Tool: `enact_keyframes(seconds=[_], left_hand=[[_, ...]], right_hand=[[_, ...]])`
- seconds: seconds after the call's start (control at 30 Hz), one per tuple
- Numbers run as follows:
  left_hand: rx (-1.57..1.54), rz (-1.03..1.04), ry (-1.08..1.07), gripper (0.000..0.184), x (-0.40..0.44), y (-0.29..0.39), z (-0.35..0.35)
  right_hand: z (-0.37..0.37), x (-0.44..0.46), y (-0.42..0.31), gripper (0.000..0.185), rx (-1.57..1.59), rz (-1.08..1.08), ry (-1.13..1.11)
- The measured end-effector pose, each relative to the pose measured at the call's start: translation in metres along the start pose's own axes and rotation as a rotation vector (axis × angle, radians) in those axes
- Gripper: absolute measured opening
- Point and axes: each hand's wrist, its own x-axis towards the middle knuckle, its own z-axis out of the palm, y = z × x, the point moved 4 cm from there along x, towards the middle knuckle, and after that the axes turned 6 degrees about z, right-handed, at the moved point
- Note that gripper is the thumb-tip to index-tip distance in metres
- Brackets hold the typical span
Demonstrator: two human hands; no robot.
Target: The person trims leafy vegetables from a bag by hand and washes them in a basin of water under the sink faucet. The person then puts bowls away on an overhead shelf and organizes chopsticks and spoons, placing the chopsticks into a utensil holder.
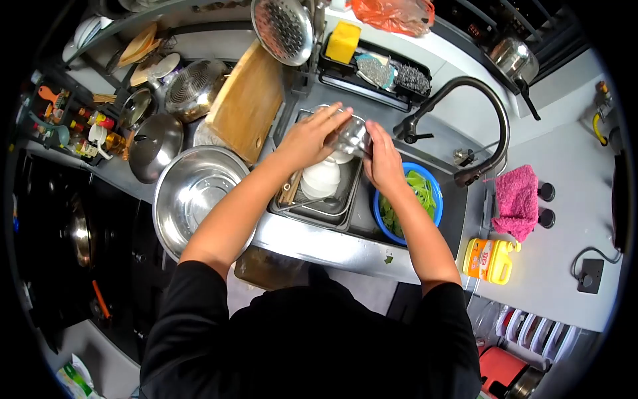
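Note:
Between my two hands is a small shiny metal bowl (353,138), raised over the back of the sink. My left hand (311,141) grips its left side with the fingers reaching over the top. Against its right side presses my right hand (384,156), fingers close together. Below my left hand, white bowls (321,178) sit in a metal draining basket (347,214) with chopsticks. Under my right forearm a blue basin (438,193) holds green leafy vegetables (420,186); the forearm hides part of it.
A large steel basin (174,206) stands left of the sink, before an upright wooden cutting board (244,100). A dark faucet (495,106) arches at the right. Behind, a caddy holds a yellow sponge (343,41) and scourers. A yellow detergent bottle (490,261) and pink cloth (516,199) lie right.

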Motion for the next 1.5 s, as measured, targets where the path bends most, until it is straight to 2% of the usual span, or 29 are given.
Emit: enact_keyframes(seconds=[0.03, 0.1, 0.13, 0.17, 0.2, 0.23, 0.27, 0.3, 0.4, 0.43, 0.47, 0.53, 0.57, 0.63, 0.67, 0.73, 0.77, 0.87, 1.0, 1.07, 1.1, 1.13, 1.2, 1.27, 1.3, 1.4, 1.43, 1.47, 1.5], left_hand=[[-0.116, 0.04, 0.065, 0.071, -0.002, 0.005, -0.015], [-0.221, 0.016, 0.048, 0.065, -0.027, 0.018, -0.039], [-0.084, 0.012, 0.046, 0.063, -0.04, 0.037, -0.069], [-0.035, 0.076, 0.144, 0.066, -0.066, 0.028, -0.071], [0.114, 0.071, 0.183, 0.066, -0.082, 0.041, -0.103], [0.117, 0.092, 0.282, 0.065, -0.098, 0.052, -0.136], [0.164, 0.077, 0.381, 0.069, -0.117, 0.059, -0.166], [0.214, -0.025, 0.405, 0.071, -0.143, 0.057, -0.194], [0.68, 0.024, 0.784, 0.054, -0.179, 0.062, -0.322], [0.724, -0.036, 0.938, 0.051, -0.186, 0.053, -0.359], [0.823, -0.059, 1.036, 0.055, -0.189, 0.044, -0.398], [0.703, -0.132, 1.219, 0.063, -0.188, -0.006, -0.454], [0.805, -0.217, 1.258, 0.062, -0.182, -0.031, -0.48], [0.852, -0.231, 1.3, 0.063, -0.157, -0.086, -0.515], [0.807, -0.273, 1.3, 0.062, -0.143, -0.117, -0.527], [0.775, -0.411, 1.202, 0.06, -0.113, -0.153, -0.539], [0.799, -0.392, 1.24, 0.061, -0.098, -0.171, -0.542], [0.811, -0.404, 1.21, 0.061, -0.055, -0.202, -0.544], [0.8, -0.427, 1.014, 0.063, 0.0, -0.22, -0.532], [0.939, -0.424, 0.979, 0.056, 0.025, -0.248, -0.521], [0.797, -0.489, 0.761, 0.052, 0.018, -0.231, -0.525], [0.822, -0.472, 0.807, 0.041, 0.021, -0.244, -0.524], [0.799, -0.402, 0.778, 0.038, 0.019, -0.268, -0.525], [0.755, -0.361, 0.704, 0.041, 0.011, -0.273, -0.52], [0.67, -0.318, 0.703, 0.045, 0.007, -0.28, -0.517], [0.46, -0.309, 0.572, 0.061, 0.003, -0.3, -0.513], [0.462, -0.257, 0.562, 0.069, 0.0, -0.297, -0.513], [0.446, -0.258, 0.546, 0.064, -0.002, -0.296, -0.514], [0.254, -0.242, 0.327, 0.056, -0.002, -0.254, -0.518]], right_hand=[[-0.008, 0.003, -0.013, 0.079, 0.096, -0.005, -0.043], [-0.025, 0.007, -0.054, 0.075, 0.131, -0.048, -0.101], [-0.02, 0.006, -0.064, 0.075, 0.141, -0.097, -0.094], [-0.021, 0.01, -0.088, 0.077, 0.199, -0.141, -0.088], [-0.022, 0.014, -0.113, 0.081, 0.267, -0.155, -0.12], [-0.03, 0.021, -0.145, 0.087, 0.272, -0.13, -0.138], [-0.029, 0.021, -0.164, 0.095, 0.426, -0.061, -0.17], [-0.029, 0.02, -0.175, 0.099, 0.495, -0.06, -0.165], [-0.02, 0.005, -0.187, 0.08, 0.477, -0.026, -0.074], [-0.015, -0.001, -0.189, 0.072, 0.433, 0.051, -0.076], [-0.012, -0.01, -0.188, 0.063, 0.384, 0.131, -0.085], [-0.001, -0.032, -0.174, 0.053, 0.224, 0.163, -0.081], [0.001, -0.042, -0.175, 0.048, 0.183, 0.201, -0.089], [-0.001, -0.066, -0.172, 0.041, 0.059, 0.24, -0.114], [-0.002, -0.078, -0.172, 0.036, 0.053, 0.277, -0.098], [-0.006, -0.105, -0.167, 0.027, -0.152, 0.204, -0.09], [-0.007, -0.117, -0.167, 0.022, -0.25, 0.176, -0.089], [-0.008, -0.146, -0.181, 0.013, -0.193, 0.565, -0.181], [0.008, -0.17, -0.186, 0.01, -0.213, 0.659, -0.22], [0.018, -0.169, -0.192, 0.01, -0.205, 0.633, -0.192], [0.023, -0.165, -0.196, 0.01, -0.194, 0.603, -0.173], [0.028, -0.163, -0.198, 0.01, -0.181, 0.575, -0.153], [0.039, -0.163, -0.195, 0.011, -0.138, 0.578, -0.153], [0.047, -0.158, -0.195, 0.01, -0.084, 0.616, -0.175], [0.052, -0.159, -0.189, 0.007, -0.064, 0.555, -0.153], [0.063, -0.158, -0.177, 0.008, -0.013, 0.582, -0.175], [0.065, -0.149, -0.178, 0.01, -0.04, 0.506, -0.189], [0.067, -0.148, -0.176, 0.011, -0.018, 0.6, -0.183], [0.066, -0.145, -0.175, 0.014, -0.038, 0.499, -0.163]])
